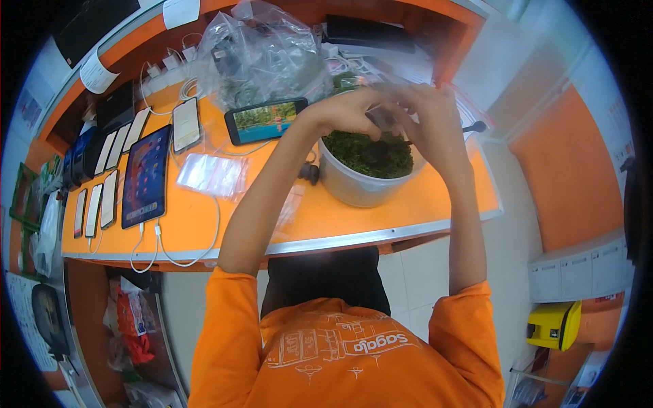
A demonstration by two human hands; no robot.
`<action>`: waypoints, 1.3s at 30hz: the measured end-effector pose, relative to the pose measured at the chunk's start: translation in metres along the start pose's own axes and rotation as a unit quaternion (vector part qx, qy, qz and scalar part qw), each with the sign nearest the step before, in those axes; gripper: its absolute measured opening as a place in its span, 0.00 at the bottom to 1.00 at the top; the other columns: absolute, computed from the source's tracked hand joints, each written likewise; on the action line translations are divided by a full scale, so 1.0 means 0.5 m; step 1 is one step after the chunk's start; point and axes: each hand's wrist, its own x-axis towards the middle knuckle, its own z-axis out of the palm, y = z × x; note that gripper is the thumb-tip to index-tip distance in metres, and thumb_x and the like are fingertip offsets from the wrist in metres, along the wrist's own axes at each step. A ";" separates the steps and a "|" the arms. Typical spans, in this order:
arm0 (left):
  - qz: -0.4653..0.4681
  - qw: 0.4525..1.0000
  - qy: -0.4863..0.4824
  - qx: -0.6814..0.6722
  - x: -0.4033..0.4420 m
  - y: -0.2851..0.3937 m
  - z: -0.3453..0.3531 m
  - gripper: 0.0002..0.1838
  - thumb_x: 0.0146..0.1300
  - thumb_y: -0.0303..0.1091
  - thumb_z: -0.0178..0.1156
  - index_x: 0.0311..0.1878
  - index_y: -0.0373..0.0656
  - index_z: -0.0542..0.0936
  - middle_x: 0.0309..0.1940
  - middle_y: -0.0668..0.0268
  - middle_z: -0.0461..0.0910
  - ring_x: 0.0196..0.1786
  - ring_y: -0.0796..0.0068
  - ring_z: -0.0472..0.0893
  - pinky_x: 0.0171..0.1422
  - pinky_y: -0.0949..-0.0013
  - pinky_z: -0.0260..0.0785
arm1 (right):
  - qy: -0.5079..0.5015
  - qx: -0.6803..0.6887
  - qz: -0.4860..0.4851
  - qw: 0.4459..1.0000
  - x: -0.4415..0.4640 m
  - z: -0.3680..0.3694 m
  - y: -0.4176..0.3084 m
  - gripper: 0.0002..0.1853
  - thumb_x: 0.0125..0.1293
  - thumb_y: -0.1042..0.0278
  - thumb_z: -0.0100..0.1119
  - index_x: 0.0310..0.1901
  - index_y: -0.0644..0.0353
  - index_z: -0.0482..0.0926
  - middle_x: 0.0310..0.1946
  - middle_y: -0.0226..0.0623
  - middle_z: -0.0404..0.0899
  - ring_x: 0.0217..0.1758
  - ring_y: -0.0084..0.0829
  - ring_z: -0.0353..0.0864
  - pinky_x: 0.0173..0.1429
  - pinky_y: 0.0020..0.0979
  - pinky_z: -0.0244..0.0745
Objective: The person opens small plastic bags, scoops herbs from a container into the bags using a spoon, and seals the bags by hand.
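At twelve o'clock, tub (360,192) of green clumps (354,151). Above it, left hand (348,110) and right hand (428,115) curl near clear plastic (385,120); pinching or not, can't tell. Apparently working the plastic; next likely calls for steadiness.

Tub (360,194): on the tabletop (313,217), greenery (350,151) inside.
Nearest phone (266,121): left of the tub.
Tablet (146,178): farther left of the tub.
Plastic bags (275,64): behind-left of the tub.

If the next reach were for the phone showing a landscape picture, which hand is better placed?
Probably the left hand: it is nearer the phone, while the right hand is farther across, above the tub. Both hands look occupied, though.
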 end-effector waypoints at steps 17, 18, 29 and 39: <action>0.062 0.989 0.024 -0.133 0.020 -0.069 -0.017 0.25 0.41 0.18 0.59 0.47 0.43 0.73 0.43 0.67 0.74 0.51 0.75 0.72 0.56 0.71 0.62 | -0.063 0.172 0.136 0.974 -0.019 -0.049 -0.027 0.10 0.53 0.77 0.56 0.38 0.56 0.74 0.26 0.40 0.77 0.31 0.42 0.75 0.35 0.37 0.68; 0.062 0.988 0.022 -0.142 0.019 -0.068 -0.016 0.25 0.41 0.18 0.59 0.48 0.44 0.72 0.42 0.67 0.74 0.51 0.75 0.72 0.56 0.71 0.62 | -0.060 0.141 0.095 0.984 -0.020 -0.043 -0.020 0.10 0.53 0.76 0.56 0.38 0.55 0.74 0.27 0.39 0.76 0.32 0.42 0.75 0.36 0.37 0.67; -0.019 0.971 -0.100 0.218 0.008 -0.029 -0.028 0.25 0.61 0.37 0.55 0.61 0.40 0.65 0.53 0.52 0.72 0.52 0.57 0.73 0.57 0.64 0.64 | -0.016 0.096 0.055 0.994 -0.024 -0.063 0.016 0.08 0.55 0.79 0.52 0.38 0.61 0.71 0.32 0.42 0.76 0.35 0.44 0.75 0.38 0.37 0.68; 0.118 0.987 0.049 0.102 -0.025 -0.034 -0.001 0.19 0.60 0.35 0.59 0.51 0.38 0.67 0.47 0.57 0.75 0.49 0.68 0.76 0.53 0.65 0.67 | -0.035 0.191 0.090 0.977 -0.022 -0.062 0.009 0.06 0.62 0.71 0.52 0.35 0.64 0.69 0.27 0.39 0.76 0.29 0.34 0.76 0.37 0.30 0.68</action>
